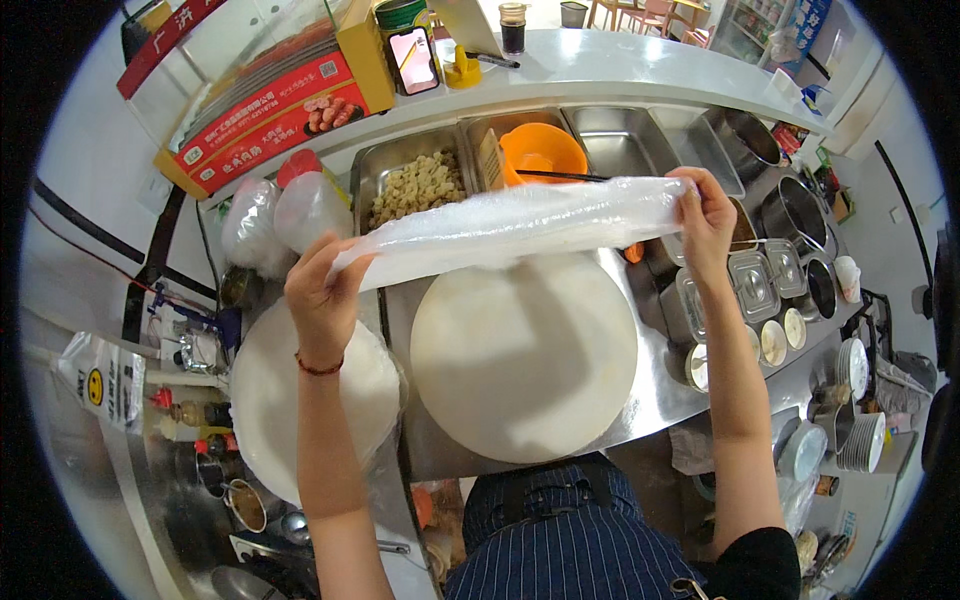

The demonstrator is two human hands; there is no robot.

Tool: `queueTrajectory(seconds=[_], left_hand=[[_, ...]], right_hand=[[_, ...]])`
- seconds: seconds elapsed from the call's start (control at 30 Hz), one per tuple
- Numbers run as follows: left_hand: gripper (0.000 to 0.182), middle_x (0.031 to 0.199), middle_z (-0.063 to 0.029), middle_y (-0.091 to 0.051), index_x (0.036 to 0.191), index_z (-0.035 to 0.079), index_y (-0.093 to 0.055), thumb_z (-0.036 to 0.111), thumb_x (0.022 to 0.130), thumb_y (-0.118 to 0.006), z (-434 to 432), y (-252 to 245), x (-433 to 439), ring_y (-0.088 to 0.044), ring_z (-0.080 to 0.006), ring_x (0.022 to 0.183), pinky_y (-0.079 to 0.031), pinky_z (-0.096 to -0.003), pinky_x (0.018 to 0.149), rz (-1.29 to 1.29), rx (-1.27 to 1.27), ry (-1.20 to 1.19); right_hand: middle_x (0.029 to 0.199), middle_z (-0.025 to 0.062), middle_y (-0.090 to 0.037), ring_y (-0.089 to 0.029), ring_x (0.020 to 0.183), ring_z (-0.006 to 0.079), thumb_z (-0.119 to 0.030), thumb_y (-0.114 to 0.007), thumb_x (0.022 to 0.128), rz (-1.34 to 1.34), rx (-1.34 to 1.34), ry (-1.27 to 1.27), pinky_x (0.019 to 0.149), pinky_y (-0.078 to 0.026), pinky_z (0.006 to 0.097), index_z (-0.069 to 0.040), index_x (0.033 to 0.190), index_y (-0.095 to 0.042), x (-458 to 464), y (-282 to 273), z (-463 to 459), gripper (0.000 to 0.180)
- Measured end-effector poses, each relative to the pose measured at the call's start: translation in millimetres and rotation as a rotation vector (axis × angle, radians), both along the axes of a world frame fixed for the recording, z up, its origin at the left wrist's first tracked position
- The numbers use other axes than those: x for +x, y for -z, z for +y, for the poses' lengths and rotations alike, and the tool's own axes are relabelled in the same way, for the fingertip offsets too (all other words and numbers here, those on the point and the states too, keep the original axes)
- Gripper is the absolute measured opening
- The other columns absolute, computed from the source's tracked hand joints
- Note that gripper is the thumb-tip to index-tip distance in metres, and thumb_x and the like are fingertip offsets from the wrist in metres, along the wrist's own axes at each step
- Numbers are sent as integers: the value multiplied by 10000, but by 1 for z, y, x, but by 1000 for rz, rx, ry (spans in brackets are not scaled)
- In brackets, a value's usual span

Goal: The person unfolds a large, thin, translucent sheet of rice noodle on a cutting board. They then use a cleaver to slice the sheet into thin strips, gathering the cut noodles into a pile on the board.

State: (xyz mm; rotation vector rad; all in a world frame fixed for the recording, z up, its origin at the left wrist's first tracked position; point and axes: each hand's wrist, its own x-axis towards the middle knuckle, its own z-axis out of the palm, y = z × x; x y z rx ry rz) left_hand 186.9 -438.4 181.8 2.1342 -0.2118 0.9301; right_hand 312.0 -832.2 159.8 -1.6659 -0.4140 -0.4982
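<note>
A translucent white sheet, which looks like plastic film [517, 221], hangs stretched between my two hands in loose lengthwise folds. My left hand [324, 289] pinches its left end, above the edge of a round white slab or stack [315, 405] with a ragged rim and film around it. At the upper right, my right hand [703, 217] grips the other end between thumb and fingers. Below the sheet, a large round pale board [517, 360] lies on the steel worktop [660, 397]. Shadows fall across the board, and the sheet covers its far edge from view.
Behind the sheet stand a steel pan [364, 169] of crumbly pale food and an orange bowl [544, 146] with dark chopsticks [559, 175]. Lidded steel containers [752, 283] crowd the right side. Bagged goods [259, 221] sit at left; a phone [413, 61] leans on the back counter.
</note>
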Motion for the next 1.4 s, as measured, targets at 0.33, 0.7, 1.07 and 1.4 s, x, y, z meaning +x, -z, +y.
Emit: queueTrajectory(seconds=[0.33,0.7,1.07,1.4], left_hand=[[134,766,-82,-634,831,35,-696,80,745,-788,-19,100,-109,-560,-197,647,-459,-328,577,367,-40,354],[104,788,-70,-600,876,3,-706,97,842,-732,-54,174,-151,-572,-190,717,-451,-283,643,801,-456,285],[91,799,-75,-702,906,-1,-718,73,894,-664,-3,122,-17,-623,-140,691,-497,-282,642,569,-211,164],[116,821,-44,-670,914,-20,-707,88,909,-665,5,161,12,-568,-106,727,-459,-254,656,637,-347,176]], right_hand=[[843,23,-589,-534,695,72,-111,-507,974,505,-142,-105,599,-451,228,-26,951,-608,-142,89,-63,134],[764,-12,-554,-496,651,65,-92,-483,1000,780,-125,-74,602,-439,233,-4,973,-597,-183,182,-75,147],[777,-30,-550,-495,680,43,-119,-495,997,494,-230,-167,597,-416,209,-27,943,-588,-17,102,-31,141],[783,-12,-566,-525,692,54,-111,-493,1002,604,-86,-214,630,-446,214,-17,954,-575,14,138,-20,134]])
